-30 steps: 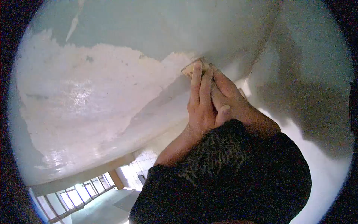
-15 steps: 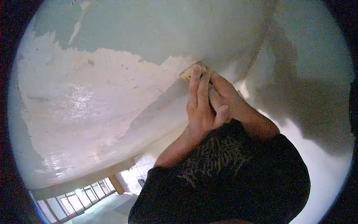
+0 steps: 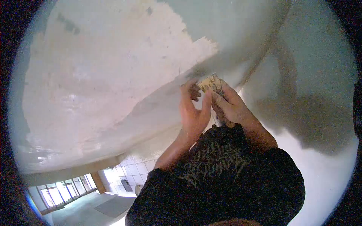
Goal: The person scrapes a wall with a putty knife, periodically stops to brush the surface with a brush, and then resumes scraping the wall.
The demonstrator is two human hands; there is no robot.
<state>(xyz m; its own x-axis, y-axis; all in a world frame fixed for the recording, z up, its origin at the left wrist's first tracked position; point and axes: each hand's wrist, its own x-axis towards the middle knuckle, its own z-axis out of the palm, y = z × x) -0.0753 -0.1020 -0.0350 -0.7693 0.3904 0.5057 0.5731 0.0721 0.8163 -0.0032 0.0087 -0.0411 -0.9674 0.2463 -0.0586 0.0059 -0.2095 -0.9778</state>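
Observation:
A small tool with a yellowish, dirt-marked blade [image 3: 210, 83] is in front of my chest, near the wall surface. My right hand [image 3: 231, 104] wraps round its lower part, where a dark, stained piece shows under the fingers. My left hand [image 3: 194, 109] is at the tool's left side, its thumb near or against the blade and its other fingers curved apart. Beyond the hands spreads a wall [image 3: 102, 67] with a large pale patch bordered by grey-green areas.
At the lower left are a row of bright windows [image 3: 62, 194], a brown post [image 3: 98, 182], white tiles [image 3: 132, 170] and a grey floor [image 3: 79, 211]. A dark shadow falls on the surface at the right. A dark shirt [image 3: 226, 180] covers my body.
The hands have moved down from the pale patch's edge. My left hand has come off the back of the tool and opened out beside it, and the view has shifted.

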